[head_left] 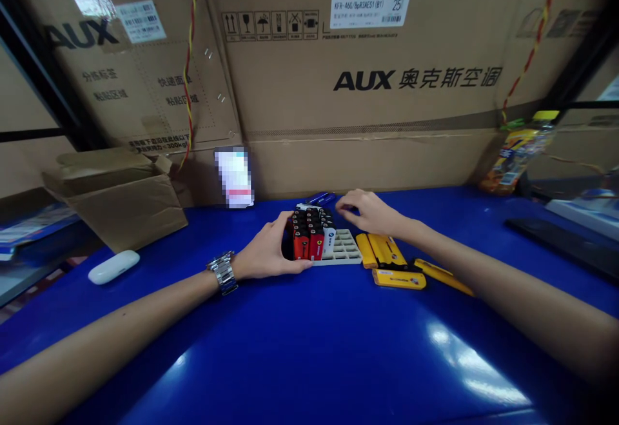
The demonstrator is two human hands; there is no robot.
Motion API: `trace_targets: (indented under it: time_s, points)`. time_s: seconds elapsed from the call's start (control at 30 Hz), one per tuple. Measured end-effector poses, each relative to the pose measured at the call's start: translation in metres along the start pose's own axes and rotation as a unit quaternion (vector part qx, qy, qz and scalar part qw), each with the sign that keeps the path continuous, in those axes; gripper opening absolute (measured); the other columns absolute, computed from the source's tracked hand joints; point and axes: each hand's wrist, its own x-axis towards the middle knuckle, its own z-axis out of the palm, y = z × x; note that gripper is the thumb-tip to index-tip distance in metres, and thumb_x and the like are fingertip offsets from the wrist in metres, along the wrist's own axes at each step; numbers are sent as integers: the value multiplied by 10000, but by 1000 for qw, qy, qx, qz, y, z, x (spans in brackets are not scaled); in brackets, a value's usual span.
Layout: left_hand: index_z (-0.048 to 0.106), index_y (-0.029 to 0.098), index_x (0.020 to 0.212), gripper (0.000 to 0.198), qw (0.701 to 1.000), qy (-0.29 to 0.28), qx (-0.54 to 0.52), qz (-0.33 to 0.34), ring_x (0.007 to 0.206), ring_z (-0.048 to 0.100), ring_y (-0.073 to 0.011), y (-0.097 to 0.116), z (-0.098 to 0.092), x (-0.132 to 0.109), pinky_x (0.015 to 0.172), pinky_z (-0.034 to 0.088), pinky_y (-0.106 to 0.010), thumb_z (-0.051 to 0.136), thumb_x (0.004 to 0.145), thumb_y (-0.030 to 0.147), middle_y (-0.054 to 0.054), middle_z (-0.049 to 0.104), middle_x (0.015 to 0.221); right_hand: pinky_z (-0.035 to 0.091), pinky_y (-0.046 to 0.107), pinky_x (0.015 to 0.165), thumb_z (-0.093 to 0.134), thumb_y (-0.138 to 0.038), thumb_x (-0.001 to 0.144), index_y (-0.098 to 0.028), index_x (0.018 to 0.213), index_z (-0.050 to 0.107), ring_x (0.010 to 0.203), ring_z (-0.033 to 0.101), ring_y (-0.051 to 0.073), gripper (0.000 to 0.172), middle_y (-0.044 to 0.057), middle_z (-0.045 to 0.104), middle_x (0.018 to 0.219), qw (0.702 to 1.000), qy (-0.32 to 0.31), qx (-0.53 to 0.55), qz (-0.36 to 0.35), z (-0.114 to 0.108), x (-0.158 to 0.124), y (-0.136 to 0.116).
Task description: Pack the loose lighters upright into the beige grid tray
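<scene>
At the centre of the frame, the left hand (265, 249) curves around the left end of a white plastic grid tray (344, 260). Its fingers spread widely and hold the tray, the thumb at the near edge. The right hand (370, 211) bends down above the tray's far right; its fingers curl loosely, and I cannot tell whether they hold something. Red and white lighters (316, 244) with black tops stand upright in the left compartments. Yellow lighters (399, 279) lie right of the tray. The glossy blue worktop (290, 354) extends to the bottom of the frame; a large cardboard box (285, 89) borders its far edge.
</scene>
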Motion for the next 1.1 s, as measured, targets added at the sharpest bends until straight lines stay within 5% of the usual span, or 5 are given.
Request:
trace_targets:
  time_s: [0.23, 0.43, 0.63, 0.9, 1.1]
  points:
    - [335, 201, 1295, 826, 1000, -14, -23, 5, 1052, 575, -319, 2, 0, -1, 904, 456, -510, 731, 620, 465, -138, 554, 1211, 402, 369, 799, 456, -124, 819, -148, 1190, 561, 988, 500, 259, 386, 152, 550, 1088, 988, -89, -128, -12, 28, 28, 3]
    - [342, 203, 1309, 833, 1000, -5, 6, 9, 1057, 561, -330, 1, 1, -1, 882, 453, -510, 713, 626, 503, -138, 550, 1213, 412, 330, 726, 455, -70, 783, -112, 1072, 583, 991, 541, 270, 319, 181, 579, 1102, 972, -134, -191, 37, 21, 42, -23]
    - [329, 198, 1303, 802, 999, 4, 35, 5, 1040, 568, -318, 1, 2, 1, 875, 454, -484, 679, 665, 536, -125, 559, 1202, 392, 316, 585, 544, -181, 756, -142, 912, 632, 745, 606, 233, 183, 138, 647, 858, 963, -205, -173, 32, 12, 38, -6]
    - [302, 203, 1344, 815, 998, 33, 51, -5, 1084, 549, -329, -8, 5, 2, 910, 428, -502, 654, 687, 531, -134, 550, 1226, 353, 303, 532, 587, -203, 657, -188, 582, 524, 577, 541, 178, 99, 44, 541, 537, 987, 4, 1, 159, 3, 14, 6]
    - [292, 190, 1368, 805, 998, 41, 21, -33, 1116, 534, -330, -10, 5, 4, 915, 435, -507, 632, 717, 520, -146, 537, 1244, 330, 260, 434, 469, -113, 586, -188, 606, 460, 465, 492, 120, 78, 27, 563, 551, 855, 98, 439, 258, -1, 0, -23]
